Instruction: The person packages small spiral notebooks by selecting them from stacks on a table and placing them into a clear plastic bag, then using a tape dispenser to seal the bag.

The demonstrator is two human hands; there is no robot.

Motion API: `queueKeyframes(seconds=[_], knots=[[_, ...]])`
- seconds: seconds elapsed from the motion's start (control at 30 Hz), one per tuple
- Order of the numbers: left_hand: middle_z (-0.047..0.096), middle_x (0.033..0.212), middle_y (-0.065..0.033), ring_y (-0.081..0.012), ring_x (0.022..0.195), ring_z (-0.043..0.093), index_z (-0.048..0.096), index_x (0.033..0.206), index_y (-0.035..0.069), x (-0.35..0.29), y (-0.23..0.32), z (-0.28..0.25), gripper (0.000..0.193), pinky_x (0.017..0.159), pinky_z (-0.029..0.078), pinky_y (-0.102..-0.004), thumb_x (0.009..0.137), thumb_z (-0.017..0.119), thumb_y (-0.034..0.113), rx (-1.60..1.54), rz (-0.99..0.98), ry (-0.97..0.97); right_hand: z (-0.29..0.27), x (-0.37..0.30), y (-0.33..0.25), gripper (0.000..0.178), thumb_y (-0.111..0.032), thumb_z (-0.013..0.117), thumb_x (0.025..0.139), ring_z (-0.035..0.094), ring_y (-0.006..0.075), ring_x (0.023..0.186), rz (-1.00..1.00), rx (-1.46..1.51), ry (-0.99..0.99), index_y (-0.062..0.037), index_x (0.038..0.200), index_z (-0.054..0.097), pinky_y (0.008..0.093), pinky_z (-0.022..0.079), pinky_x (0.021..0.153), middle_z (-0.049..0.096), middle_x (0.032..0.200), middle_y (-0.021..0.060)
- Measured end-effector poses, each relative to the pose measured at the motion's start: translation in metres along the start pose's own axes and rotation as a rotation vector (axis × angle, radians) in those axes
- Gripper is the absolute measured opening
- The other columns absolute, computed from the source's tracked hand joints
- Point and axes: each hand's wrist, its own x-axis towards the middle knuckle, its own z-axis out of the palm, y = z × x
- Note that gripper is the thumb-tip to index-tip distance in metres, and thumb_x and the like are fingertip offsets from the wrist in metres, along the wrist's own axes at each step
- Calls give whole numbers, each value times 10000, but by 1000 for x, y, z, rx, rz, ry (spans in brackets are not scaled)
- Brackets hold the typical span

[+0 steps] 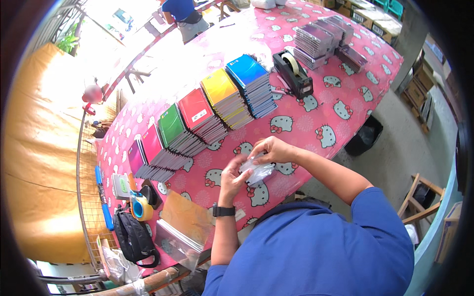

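Note:
Over the near edge of the table, my left hand and my right hand meet at a small crumpled clear plastic bag. The left thumb and fingers grip its left side. From above, my right fingers pinch its upper edge. Whether anything lies inside the bag cannot be made out. Just beyond my hands runs a row of stacked spiral notebooks: purple, pink, green, red, yellow and blue.
A tape dispenser stands beyond the blue stack, with wrapped stacks farther right. At left lie a black pouch, tape rolls and a plastic sleeve of white sheets. Another person sits at the far side.

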Motion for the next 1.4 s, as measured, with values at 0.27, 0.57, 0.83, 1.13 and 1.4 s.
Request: queueKeyframes(seconds=[0.27, 0.57, 0.83, 1.13, 1.4], knots=[[418, 1384, -72, -343, 1341, 240, 507, 1276, 97, -25, 19, 25, 801, 1085, 183, -463, 590, 786, 403, 1156, 412, -114, 7, -59, 0, 473, -261, 696, 745, 409, 283, 1253, -427, -475, 113, -165, 1194, 580, 476, 334, 983, 505, 1310, 6], [673, 1007, -47, -245, 1134, 458, 705, 875, 57, -30, -25, 36, 128, 963, 347, -385, 782, 689, 143, 733, 472, 393, 43, -42, -6, 166, -210, 706, 733, 553, 247, 959, -453, -464, 564, -82, 708, 603, 387, 414, 821, 623, 955, 30], [622, 1073, -110, -182, 1066, 497, 349, 1344, -5, -18, -15, 39, 558, 944, 357, -332, 847, 598, 44, 620, 234, 471, 28, -14, -13, 236, -164, 764, 670, 588, 209, 717, -50, -157, 442, -14, 767, 609, 333, 481, 666, 597, 778, 100], [515, 1264, -48, -206, 1248, 391, 488, 1267, 121, -56, -29, 66, 471, 1086, 31, -524, 863, 522, 360, 1269, 438, 326, 7, -1, -10, 163, -135, 712, 737, 600, 142, 643, 146, 51, 165, 12, 783, 658, 300, 470, 608, 647, 701, 112], [488, 1275, -34, -232, 1237, 390, 522, 1219, 135, -51, -27, 71, 559, 1090, 48, -511, 733, 673, 366, 1298, 449, 324, -236, -32, 119, 306, -355, 632, 815, 619, 255, 874, 354, -509, 1177, -69, 908, 689, 373, 465, 800, 680, 836, 114]])
